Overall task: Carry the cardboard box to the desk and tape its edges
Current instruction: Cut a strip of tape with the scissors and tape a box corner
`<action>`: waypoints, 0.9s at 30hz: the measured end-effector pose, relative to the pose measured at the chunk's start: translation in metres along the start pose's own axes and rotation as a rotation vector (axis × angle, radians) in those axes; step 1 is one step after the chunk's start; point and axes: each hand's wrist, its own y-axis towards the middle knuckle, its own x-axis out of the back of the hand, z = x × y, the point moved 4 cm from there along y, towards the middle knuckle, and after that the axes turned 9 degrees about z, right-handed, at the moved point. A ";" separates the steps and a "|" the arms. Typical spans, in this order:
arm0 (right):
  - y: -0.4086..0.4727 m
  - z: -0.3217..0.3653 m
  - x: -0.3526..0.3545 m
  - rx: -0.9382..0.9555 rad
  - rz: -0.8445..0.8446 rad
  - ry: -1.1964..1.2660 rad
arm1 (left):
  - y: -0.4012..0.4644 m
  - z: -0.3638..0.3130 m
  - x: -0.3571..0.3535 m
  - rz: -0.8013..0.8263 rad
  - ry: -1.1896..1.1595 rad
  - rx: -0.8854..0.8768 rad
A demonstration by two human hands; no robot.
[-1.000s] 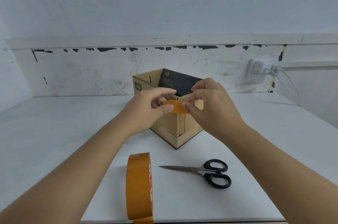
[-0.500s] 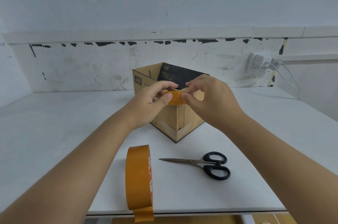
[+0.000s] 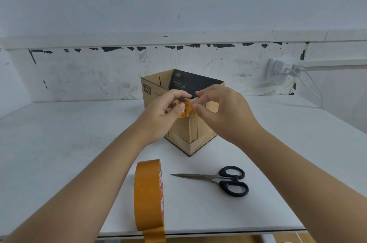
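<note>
Standing on its edge near the front of the white desk (image 3: 49,143), the tape roll (image 3: 149,195) has its loose end hanging over the desk's rim; red print runs round its core, too small to read. The left hand (image 3: 158,115) reaches in from the left, thumb and curled fingers pinching a short tape strip (image 3: 188,110) at the near top corner of the cardboard box (image 3: 182,131). The box sits open in the middle of the desk, one corner turned toward the camera, with tape already along its lower edges. A small dark logo marks its left face. Inside leans a black box (image 3: 195,84) printed "DELI GLASSWARE". The right hand (image 3: 224,111) pinches the strip's other end between thumb and forefinger, covering the upper part of the box's right face. Black-handled scissors (image 3: 222,180) lie flat to the right of the roll, blades pointing left. Farther right, a wall socket (image 3: 278,69) holds white plugs and cables.
</note>
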 end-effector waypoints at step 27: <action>0.004 -0.009 -0.003 -0.012 -0.017 0.012 | 0.005 0.004 0.006 -0.023 -0.085 -0.008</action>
